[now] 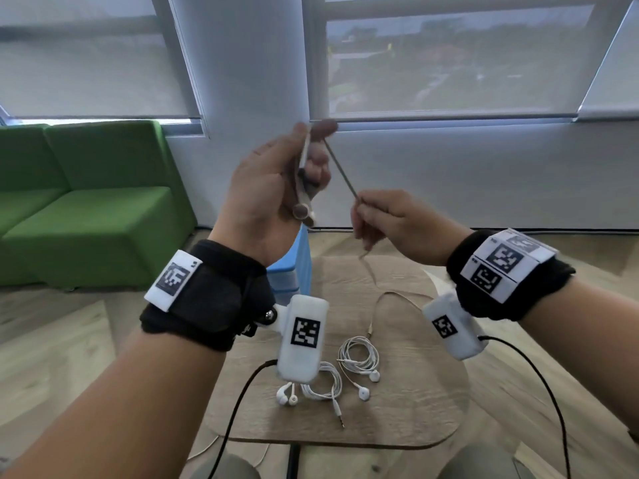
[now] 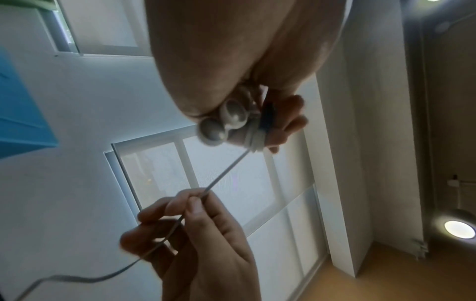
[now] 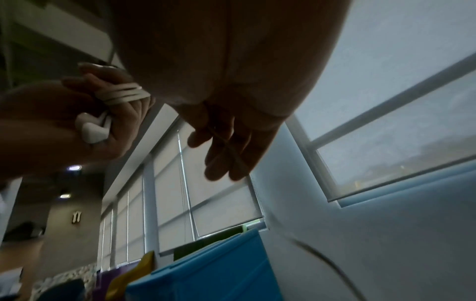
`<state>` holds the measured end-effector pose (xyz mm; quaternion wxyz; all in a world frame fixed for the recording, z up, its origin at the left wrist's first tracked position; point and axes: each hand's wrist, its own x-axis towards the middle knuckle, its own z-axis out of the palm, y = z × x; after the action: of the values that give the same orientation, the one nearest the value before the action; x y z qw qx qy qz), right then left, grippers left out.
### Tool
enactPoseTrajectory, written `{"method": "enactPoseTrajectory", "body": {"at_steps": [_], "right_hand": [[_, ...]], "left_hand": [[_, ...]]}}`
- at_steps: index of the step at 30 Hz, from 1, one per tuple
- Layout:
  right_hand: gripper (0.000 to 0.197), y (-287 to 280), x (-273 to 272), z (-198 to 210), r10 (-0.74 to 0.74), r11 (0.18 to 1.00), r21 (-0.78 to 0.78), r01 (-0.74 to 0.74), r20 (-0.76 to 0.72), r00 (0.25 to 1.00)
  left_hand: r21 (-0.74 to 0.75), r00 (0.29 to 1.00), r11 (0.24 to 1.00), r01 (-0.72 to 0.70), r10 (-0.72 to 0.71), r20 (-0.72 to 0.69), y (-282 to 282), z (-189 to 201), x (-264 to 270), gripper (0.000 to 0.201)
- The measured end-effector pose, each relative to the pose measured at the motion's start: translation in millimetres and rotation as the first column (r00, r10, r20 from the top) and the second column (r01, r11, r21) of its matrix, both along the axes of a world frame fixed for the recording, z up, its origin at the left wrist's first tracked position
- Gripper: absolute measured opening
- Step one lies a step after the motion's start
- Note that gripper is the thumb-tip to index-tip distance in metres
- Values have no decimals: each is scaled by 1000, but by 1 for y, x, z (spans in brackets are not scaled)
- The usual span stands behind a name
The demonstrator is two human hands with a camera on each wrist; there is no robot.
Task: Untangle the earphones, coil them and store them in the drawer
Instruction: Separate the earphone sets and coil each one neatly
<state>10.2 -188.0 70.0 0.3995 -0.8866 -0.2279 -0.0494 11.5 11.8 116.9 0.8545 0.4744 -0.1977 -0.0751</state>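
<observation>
My left hand (image 1: 313,131) is raised at chest height and holds a set of white earphones. Its cable is wound in several turns (image 2: 253,140) round the fingers, and the two earbuds (image 1: 304,214) hang at the base of the palm. My right hand (image 1: 361,205) pinches the free cable (image 1: 340,169) between thumb and forefinger, pulled taut from the left hand. The rest of that cable drops to the wooden table (image 1: 415,392), where its jack (image 1: 370,331) lies. The blue drawer unit (image 1: 294,271) stands behind my left wrist, its front hidden.
Two more white earphone sets lie on the table: a coiled one (image 1: 359,354) in the middle and another (image 1: 321,385) partly under my left wrist camera. A green sofa (image 1: 86,209) stands at the left. Wall and blinded windows are straight ahead.
</observation>
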Motion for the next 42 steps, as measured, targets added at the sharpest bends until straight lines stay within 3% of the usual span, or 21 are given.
{"method": "enactPoseTrajectory", "body": {"at_steps": [3, 7, 10, 12, 15, 20, 23, 26, 29, 32, 34, 37, 42], "right_hand": [[31, -3, -8, 16, 109, 993, -33, -116, -185, 977], [32, -6, -22, 58, 180, 960, -164, -228, -265, 947], [34, -5, -27, 90, 139, 971, -165, -173, -198, 970], [33, -6, -22, 103, 78, 972, -219, -80, -17, 997], [32, -11, -7, 102, -16, 926, -366, 93, 208, 978], [33, -16, 7, 85, -75, 952, -261, 158, 302, 950], [33, -12, 11, 72, -25, 967, -243, 76, 208, 978], [35, -2, 7, 56, 52, 965, -259, -41, 36, 998], [34, 3, -1, 56, 109, 934, -332, -132, -88, 990], [32, 8, -10, 72, 152, 908, -369, -197, -148, 977], [30, 10, -15, 87, 149, 916, -363, -171, -90, 985], [28, 7, -11, 108, 94, 924, -380, -34, 141, 986], [25, -1, 6, 108, -12, 934, -328, 139, 359, 933]], "left_hand": [[-123, 993, 985, -120, 118, -22, -4, -4, 3, 24], [85, 943, 947, -309, 294, 157, -22, -13, 1, 26], [345, 848, 820, -456, 283, 448, -31, -19, 1, 27], [432, 801, 748, -504, 218, 557, -32, -18, 0, 27], [484, 853, 770, -416, 145, 501, -27, -7, -5, 29], [592, 926, 748, -299, 78, 369, -9, 0, -5, 31], [509, 973, 849, -144, 29, 227, -3, 3, -7, 31], [315, 997, 949, -15, -9, 75, 0, 8, -6, 29], [70, 1000, 997, -25, 24, 17, -3, 5, -3, 26], [174, 977, 964, -202, 187, 100, -7, -5, 2, 25], [297, 941, 903, -311, 249, 228, -9, -8, 5, 30], [429, 881, 809, -402, 215, 421, -10, -6, 3, 29], [522, 892, 771, -365, 128, 434, -8, 8, 0, 33]]}}
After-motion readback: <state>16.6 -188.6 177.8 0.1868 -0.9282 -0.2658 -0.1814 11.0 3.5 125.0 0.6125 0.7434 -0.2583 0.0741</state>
